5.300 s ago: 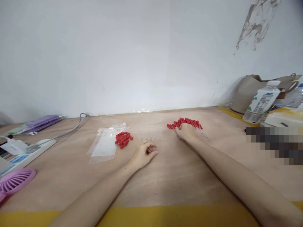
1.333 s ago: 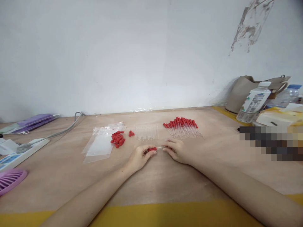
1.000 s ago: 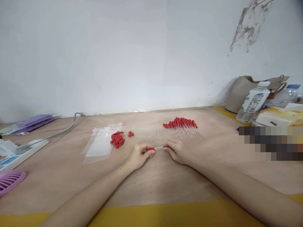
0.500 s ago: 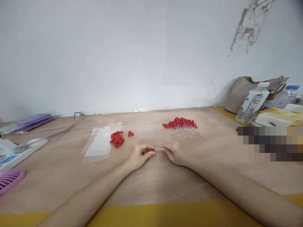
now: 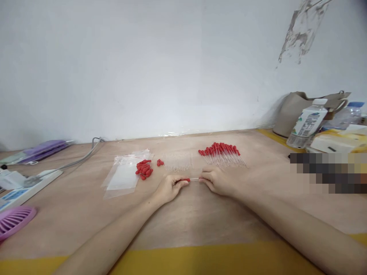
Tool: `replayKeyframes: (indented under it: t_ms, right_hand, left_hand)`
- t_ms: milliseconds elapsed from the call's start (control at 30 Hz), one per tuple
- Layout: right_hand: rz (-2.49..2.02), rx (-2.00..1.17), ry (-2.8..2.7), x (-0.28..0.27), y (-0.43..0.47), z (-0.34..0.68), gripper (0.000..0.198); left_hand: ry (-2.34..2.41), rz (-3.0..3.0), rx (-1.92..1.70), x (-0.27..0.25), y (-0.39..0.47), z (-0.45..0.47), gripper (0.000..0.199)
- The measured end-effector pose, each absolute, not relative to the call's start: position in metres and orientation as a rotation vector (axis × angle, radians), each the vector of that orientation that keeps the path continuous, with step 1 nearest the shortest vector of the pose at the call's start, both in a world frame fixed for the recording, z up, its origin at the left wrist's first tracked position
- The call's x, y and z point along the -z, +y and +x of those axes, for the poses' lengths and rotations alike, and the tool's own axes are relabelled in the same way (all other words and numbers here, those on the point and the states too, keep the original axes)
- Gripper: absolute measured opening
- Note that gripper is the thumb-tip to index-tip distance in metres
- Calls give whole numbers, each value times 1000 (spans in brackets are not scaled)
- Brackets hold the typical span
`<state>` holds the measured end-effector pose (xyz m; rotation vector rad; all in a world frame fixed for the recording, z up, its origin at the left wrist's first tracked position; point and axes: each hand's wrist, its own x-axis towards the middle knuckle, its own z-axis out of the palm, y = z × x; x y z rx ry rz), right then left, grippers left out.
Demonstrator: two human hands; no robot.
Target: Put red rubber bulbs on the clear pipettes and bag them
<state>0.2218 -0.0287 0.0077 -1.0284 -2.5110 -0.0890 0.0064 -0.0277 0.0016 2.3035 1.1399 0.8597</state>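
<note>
Red bulbs [image 5: 145,171] matt, rubbery; clear tubes [image 5: 177,162] smooth, glassy; bags [image 5: 122,177] glossy plastic film.

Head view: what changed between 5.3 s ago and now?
The right hand came off the capped tubes, moving left and back toward the body; it now holds a clear tube. The left hand now grips a red bulb at the tube's other end. A few loose bulbs now lie apart from the bulb pile. Plastic bags and the row of clear tubes stayed put.
</note>
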Motion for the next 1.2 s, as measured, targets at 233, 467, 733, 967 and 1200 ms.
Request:
replayKeyframes:
  t_ms: [233, 467, 733, 967, 1200]
  right_hand:
    - [-1174, 116, -2454, -9, -20, 226, 25]
    - [-1846, -72, -1841, -16, 31, 238, 30]
    - [-2052, -92, -1713, -6, 54, 230, 36]
    - [-1845, -31, -1855, -6, 46, 206, 26]
    - [-1833, -150, -1920, 0, 59, 170, 23]
  left_hand:
    - [1164, 2253, -929, 0, -22, 0, 36]
    - [1243, 2371, -913, 4, -20, -4, 32]
    - [1268, 2422, -881, 3, -22, -3, 21]
    - [1874, 2437, -1309, -2, -12, -14, 20]
    - [2319, 1907, -1206, -17, 28, -80, 46]
